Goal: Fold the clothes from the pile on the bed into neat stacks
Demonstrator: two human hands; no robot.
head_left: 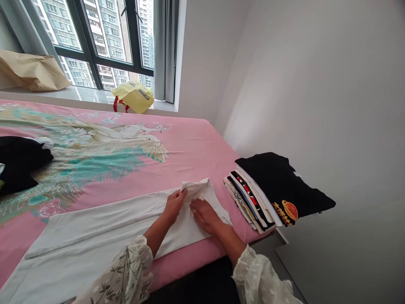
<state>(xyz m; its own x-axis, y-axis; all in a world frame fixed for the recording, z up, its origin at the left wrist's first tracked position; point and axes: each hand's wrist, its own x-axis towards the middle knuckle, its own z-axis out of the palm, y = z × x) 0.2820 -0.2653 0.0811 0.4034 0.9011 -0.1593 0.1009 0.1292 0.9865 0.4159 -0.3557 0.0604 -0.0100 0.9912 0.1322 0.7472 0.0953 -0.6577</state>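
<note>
On the pink bed surface (193, 145), along its near edge: white cloth (104, 228), laid out long, axis slanting from the lower left of the view up toward the near right corner, roughly in line with that edge. Left hand (173, 207) toward the cloth's right end, at its far side, thumb and fingers clamped on a raised fold; most of the length off to its left, only a short end to its right. Right hand (207, 217) laid on that short end, fingers extended, no pinch visible; nearer of the two to the near right corner. Past the right end, a narrow pink strip, then a stack of folded clothes (245, 198) at that corner, topped by a black garment (268, 173) seeming to jut past the edge. Judged tight rightward. Slim margin toward the near edge too; farther left, edge hidden by the left sleeve (126, 270). Widest room toward the far edge, yellow bag (134, 97) beyond it. Dark clothes (19, 162) at left, well apart from the grip.
</note>
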